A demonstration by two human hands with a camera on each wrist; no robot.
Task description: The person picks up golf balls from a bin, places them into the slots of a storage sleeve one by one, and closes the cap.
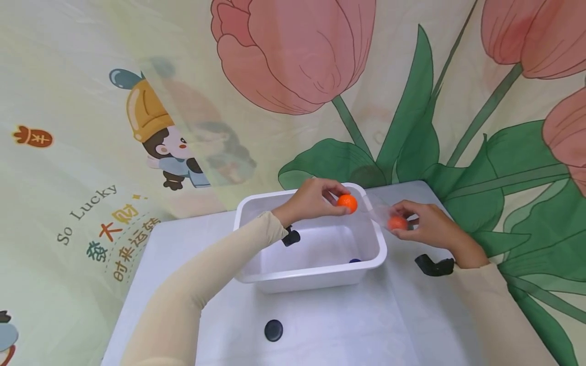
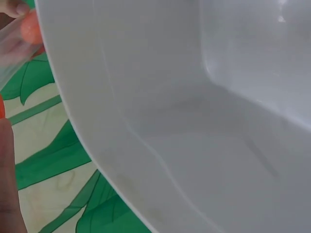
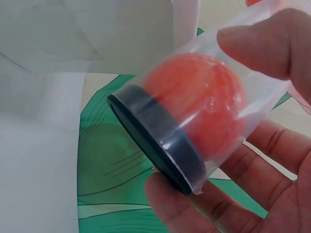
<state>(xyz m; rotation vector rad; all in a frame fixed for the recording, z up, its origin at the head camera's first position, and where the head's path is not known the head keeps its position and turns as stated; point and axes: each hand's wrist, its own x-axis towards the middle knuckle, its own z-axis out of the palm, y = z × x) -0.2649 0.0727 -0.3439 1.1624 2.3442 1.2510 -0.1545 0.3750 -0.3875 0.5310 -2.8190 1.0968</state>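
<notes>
Over the white tub's far right corner, my left hand (image 1: 313, 199) pinches an orange ball (image 1: 347, 204) between thumb and fingers. Just outside the tub's right side, my right hand (image 1: 428, 229) holds a clear plastic tube (image 3: 265, 99), thumb on one side and fingers on the other. A black cap (image 3: 158, 138) closes the tube's lower end, and a second orange ball (image 3: 197, 104) sits inside near that cap. The tube's other end slants up toward the left hand's ball, which stays apart from it in the head view. In the left wrist view only part of the left hand (image 2: 8, 184) shows.
The white tub (image 1: 316, 272) stands on a table with a pale cover (image 1: 220, 330). A small dark blue thing (image 1: 354, 261) lies inside, mostly hidden by the near rim. A round black cap (image 1: 273, 330) lies in front. A printed curtain (image 1: 256, 137) hangs behind.
</notes>
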